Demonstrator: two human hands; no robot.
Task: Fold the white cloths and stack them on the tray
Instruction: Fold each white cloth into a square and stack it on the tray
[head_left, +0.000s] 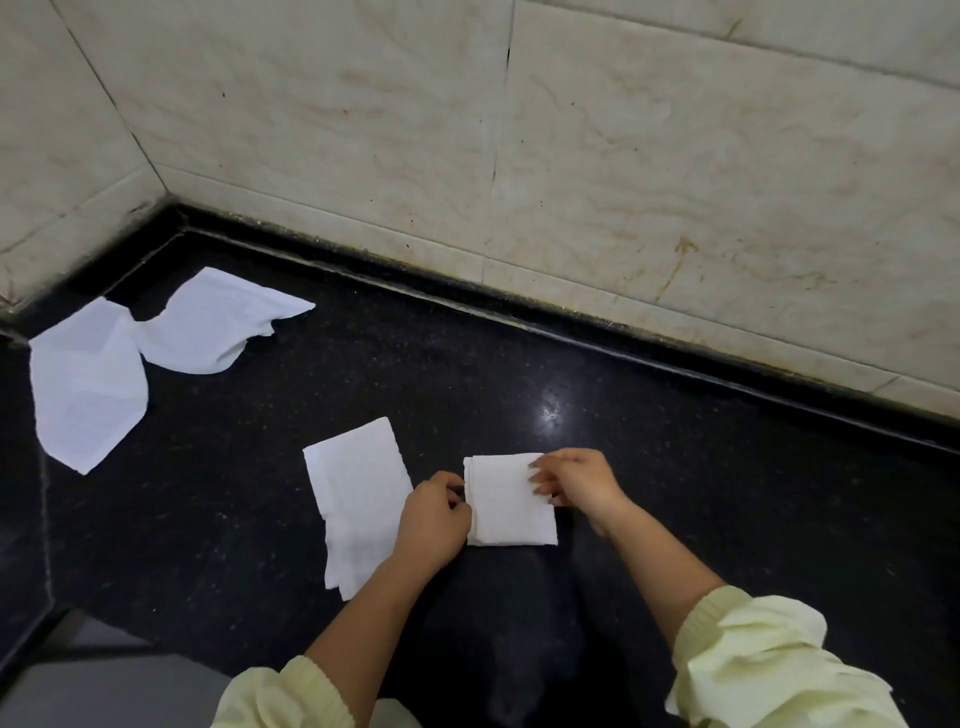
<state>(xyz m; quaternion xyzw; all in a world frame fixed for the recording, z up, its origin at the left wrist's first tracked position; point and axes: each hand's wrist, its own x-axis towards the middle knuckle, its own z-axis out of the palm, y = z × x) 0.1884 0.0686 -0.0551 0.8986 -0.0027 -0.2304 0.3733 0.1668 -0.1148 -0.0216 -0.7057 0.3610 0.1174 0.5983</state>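
Observation:
A small folded white cloth (506, 506) lies on the black counter (675, 467) in front of me. My left hand (434, 519) pinches its left edge with curled fingers. My right hand (574, 480) holds its upper right edge, fingers bent onto the cloth. Just left of it lies a half-folded white cloth (353, 499). Two unfolded white cloths sit at the far left: one flat (85, 387), one crumpled (213, 325) near the corner. No tray is in view.
Marble-tiled walls (623, 182) meet in a corner at the back left and border the counter. The counter's front edge runs along the lower left, with a grey floor (104, 686) below it.

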